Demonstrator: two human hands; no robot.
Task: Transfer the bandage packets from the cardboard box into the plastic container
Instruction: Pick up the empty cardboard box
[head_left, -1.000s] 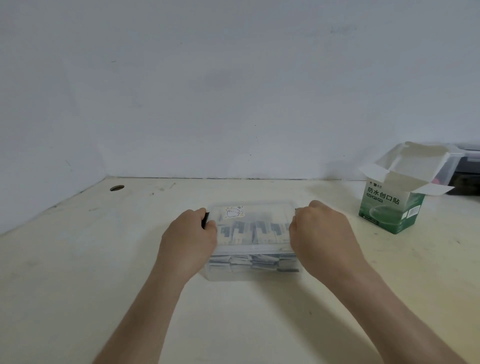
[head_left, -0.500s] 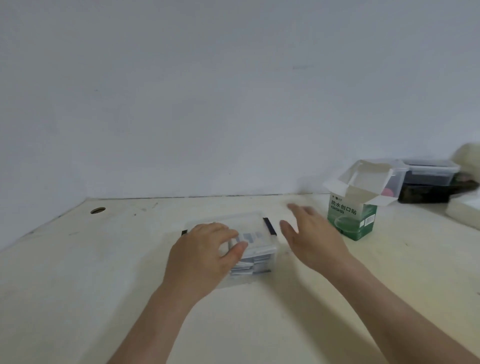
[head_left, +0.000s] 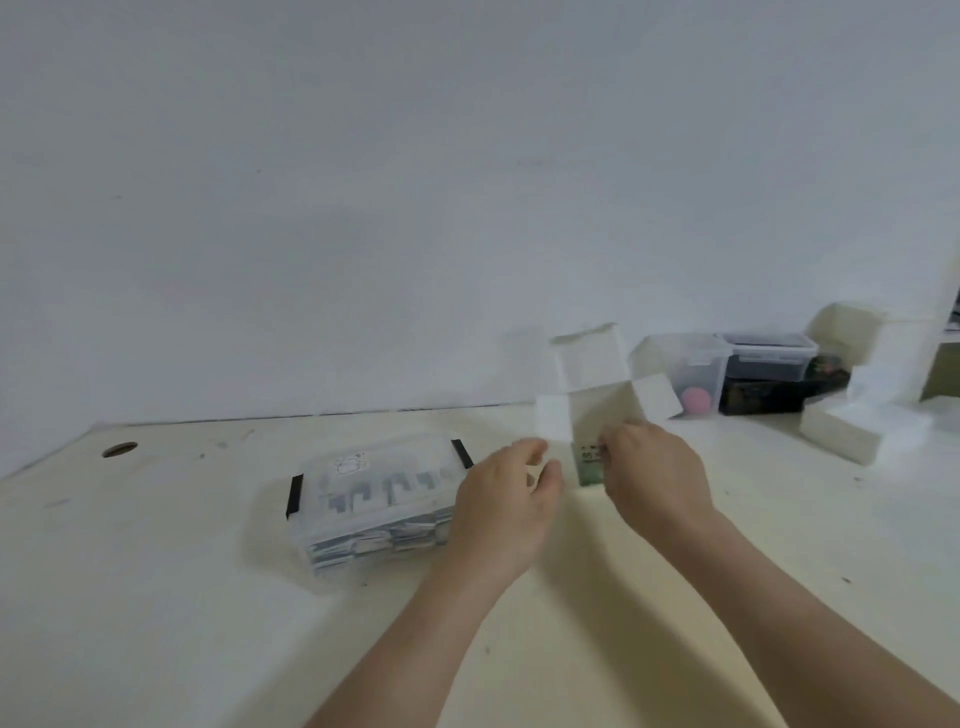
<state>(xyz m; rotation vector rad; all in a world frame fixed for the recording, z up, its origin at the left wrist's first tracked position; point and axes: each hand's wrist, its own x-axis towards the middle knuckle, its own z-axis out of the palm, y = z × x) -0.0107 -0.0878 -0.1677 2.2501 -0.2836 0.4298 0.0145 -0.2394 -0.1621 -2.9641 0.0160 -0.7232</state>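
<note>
My right grip (head_left: 654, 483) is curled round the lower part of the green-and-white cardboard box (head_left: 597, 410), which stands on the pale table (head_left: 156, 571) with its white flaps open at the top. My left grip (head_left: 506, 499) hangs just beside the box, fingers loosely apart and holding nothing. Blur hides whether it touches a flap. The clear plastic container (head_left: 374, 483) with black latches sits to the left, lid on, with the bandage packets (head_left: 363, 543) stacked inside it.
</note>
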